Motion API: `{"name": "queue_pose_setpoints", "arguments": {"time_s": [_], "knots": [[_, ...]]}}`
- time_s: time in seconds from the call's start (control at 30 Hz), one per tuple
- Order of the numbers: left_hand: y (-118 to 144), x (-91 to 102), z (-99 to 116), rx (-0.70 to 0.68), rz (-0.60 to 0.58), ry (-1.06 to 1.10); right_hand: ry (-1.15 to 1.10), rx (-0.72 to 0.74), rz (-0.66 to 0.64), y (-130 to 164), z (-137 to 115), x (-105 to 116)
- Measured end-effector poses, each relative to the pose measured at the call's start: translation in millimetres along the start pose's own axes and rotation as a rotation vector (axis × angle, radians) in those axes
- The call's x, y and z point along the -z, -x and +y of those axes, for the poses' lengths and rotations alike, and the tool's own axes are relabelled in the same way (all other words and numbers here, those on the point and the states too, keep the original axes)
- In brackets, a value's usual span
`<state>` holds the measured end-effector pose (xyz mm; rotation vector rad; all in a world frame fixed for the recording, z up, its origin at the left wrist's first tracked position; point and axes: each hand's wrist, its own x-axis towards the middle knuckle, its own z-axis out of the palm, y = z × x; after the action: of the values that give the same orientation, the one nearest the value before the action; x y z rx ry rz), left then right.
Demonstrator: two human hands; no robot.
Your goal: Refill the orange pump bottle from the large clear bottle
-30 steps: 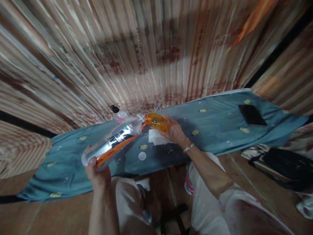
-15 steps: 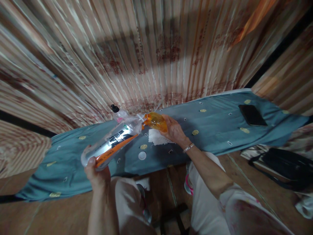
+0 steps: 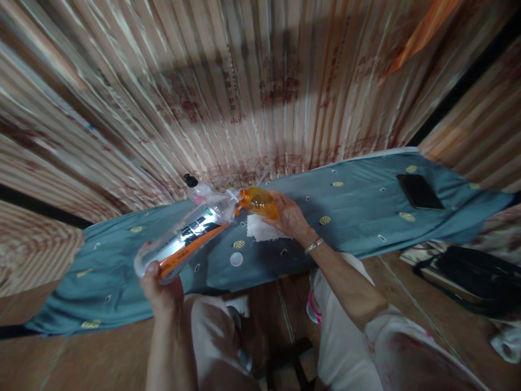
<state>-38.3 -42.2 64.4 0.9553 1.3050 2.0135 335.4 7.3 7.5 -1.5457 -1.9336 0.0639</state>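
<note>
My left hand (image 3: 160, 285) is wrapped round the base of a large clear plastic bottle (image 3: 187, 241) with a black and orange label. The bottle tilts, its neck up and to the right. In my right hand (image 3: 288, 217) is a small orange see-through bottle (image 3: 258, 202), lying nearly level with its neck to the left. The two necks meet mouth to mouth; I cannot tell whether liquid passes between them. Below the orange bottle a white cloth (image 3: 264, 229) lies on the table. A round white cap (image 3: 236, 259) rests nearer to me.
A clear bottle with a black top (image 3: 191, 181) stands behind the large bottle. A black phone (image 3: 420, 191) lies at the right on the table's blue-green cloth (image 3: 358, 190). A black bag (image 3: 464, 277) is on the right, lower down. A striped curtain (image 3: 264, 81) hangs behind.
</note>
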Motion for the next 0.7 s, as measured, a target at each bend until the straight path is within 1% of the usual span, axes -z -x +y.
{"name": "queue_pose_setpoints", "arguments": {"time_s": [0.2, 0.37, 0.57, 0.7], "knots": [[1.3, -2.7, 3.3, 0.023, 0.033, 0.016, 0.007, -0.005, 0.029, 0.3, -4.0, -0.8], [1.6, -1.3, 3.0, -0.002, -0.013, 0.004, 0.021, 0.003, 0.049, 0.6, -3.8, -3.7], [-1.1, 0.5, 0.3, -0.015, 0.015, 0.038, 0.034, -0.006, 0.034, 0.4, -4.0, -4.0], [-3.0, 3.5, -2.0, -0.006, -0.004, 0.032, 0.044, -0.002, 0.024, 0.2, -3.2, -4.9]]}}
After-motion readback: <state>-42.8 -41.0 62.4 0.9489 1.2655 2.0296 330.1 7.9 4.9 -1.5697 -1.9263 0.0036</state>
